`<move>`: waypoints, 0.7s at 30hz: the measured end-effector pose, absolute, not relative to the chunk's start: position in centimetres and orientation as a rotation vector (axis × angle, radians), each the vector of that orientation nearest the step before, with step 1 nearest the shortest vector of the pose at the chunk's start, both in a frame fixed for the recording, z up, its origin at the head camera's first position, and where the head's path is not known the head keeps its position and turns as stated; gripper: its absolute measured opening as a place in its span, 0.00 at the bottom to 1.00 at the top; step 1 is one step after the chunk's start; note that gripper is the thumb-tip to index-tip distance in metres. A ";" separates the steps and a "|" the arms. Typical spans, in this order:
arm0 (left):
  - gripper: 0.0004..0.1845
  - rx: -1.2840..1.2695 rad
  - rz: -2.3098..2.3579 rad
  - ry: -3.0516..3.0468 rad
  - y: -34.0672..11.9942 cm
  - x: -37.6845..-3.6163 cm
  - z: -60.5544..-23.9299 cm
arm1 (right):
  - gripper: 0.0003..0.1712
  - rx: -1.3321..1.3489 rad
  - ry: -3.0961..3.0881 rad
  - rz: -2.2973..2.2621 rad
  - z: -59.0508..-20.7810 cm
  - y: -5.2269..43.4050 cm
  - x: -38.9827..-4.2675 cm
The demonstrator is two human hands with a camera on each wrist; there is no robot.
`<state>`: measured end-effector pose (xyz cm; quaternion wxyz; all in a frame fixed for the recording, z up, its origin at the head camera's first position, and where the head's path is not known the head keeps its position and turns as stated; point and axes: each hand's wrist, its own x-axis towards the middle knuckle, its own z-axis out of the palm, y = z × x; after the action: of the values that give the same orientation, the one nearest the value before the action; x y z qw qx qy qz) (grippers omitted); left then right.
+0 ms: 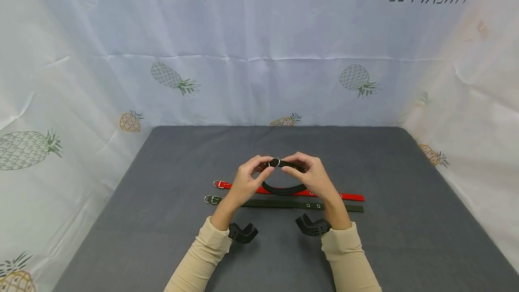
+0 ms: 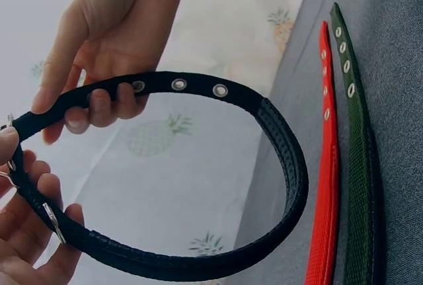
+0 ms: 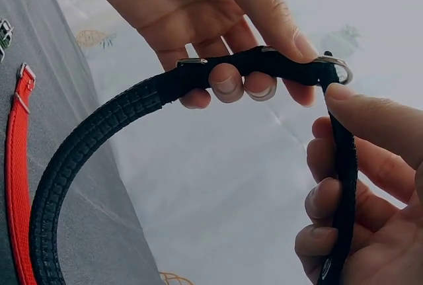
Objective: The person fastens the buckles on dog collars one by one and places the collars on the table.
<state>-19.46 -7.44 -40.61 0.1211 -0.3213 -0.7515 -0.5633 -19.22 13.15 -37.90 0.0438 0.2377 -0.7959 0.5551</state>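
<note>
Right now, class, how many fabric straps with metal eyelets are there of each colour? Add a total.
Black padded strap, looped, held by the left hand and right hand: 1
Red woven strap, lying on the grey table: 1
Dark green woven strap, lying beside the red one: 1
Total: 3 straps

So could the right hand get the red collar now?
Probably yes, but not straight away: the right hand is pinching the black collar and would need to let go. The red collar lies close by, nothing on its holed end.
</note>
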 end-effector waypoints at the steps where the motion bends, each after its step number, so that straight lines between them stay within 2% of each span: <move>1: 0.12 -0.935 -1.640 -2.200 -7.4 -19.5 -40.6 | 0.12 0.722 -2.437 1.701 -37.9 13.1 -19.2; 12: 0.11 -0.897 -1.634 -2.255 -7.1 -19.4 -40.8 | 0.19 0.837 -2.357 1.761 -38.0 12.4 -19.1; 21: 0.05 -0.903 -1.581 -2.323 -6.7 -19.3 -41.1 | 0.13 0.840 -2.350 1.734 -38.4 11.5 -19.1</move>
<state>-19.32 -6.66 -41.07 0.0948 -0.3045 -0.7835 -0.5333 -19.14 11.55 -38.44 0.0512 0.2759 -0.7724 0.5698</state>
